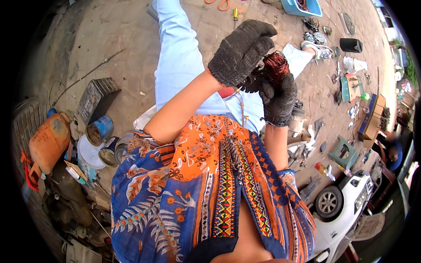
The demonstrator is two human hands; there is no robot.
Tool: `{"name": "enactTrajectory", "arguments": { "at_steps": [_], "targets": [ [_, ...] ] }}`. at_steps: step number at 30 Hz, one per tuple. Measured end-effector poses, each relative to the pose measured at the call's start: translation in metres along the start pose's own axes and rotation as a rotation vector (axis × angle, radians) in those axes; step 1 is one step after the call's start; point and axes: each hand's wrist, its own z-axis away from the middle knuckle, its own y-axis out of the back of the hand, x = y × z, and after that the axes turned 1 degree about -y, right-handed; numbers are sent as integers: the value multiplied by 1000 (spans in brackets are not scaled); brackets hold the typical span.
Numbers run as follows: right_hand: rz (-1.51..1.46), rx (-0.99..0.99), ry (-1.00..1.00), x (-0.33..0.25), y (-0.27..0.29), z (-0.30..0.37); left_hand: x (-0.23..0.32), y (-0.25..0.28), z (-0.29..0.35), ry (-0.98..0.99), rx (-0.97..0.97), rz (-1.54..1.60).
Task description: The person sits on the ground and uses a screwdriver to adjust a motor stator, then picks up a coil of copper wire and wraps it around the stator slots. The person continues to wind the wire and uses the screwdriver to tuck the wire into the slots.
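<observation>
An outdoor repair yard, this: cans and an orange tank crowd the ground's left edge, loose parts its right.

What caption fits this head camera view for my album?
Gloved right hand holds a coppery wire coil, gloved left hand close by.

Your left forearm angles forward and rightward; the left hand, in a dark knit glove, shows its back, its fingers pointing right with bent tips. Your right forearm points nearly straight ahead; the right hand, gloved alike, curls inward beside the left.
</observation>
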Motion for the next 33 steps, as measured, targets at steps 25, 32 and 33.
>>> {"name": "enactTrajectory", "arguments": {
  "at_steps": [25,32,33],
  "targets": [
    [-458,70,-119,-44,3,10,-16,-26,36,447,-306,695],
    [-346,102,-28,-42,-1,6,0,-11,33,225,-224,482],
    [-370,34,-25,-40,4,3,3,-10,32,197,-213,419]
  ]
}}
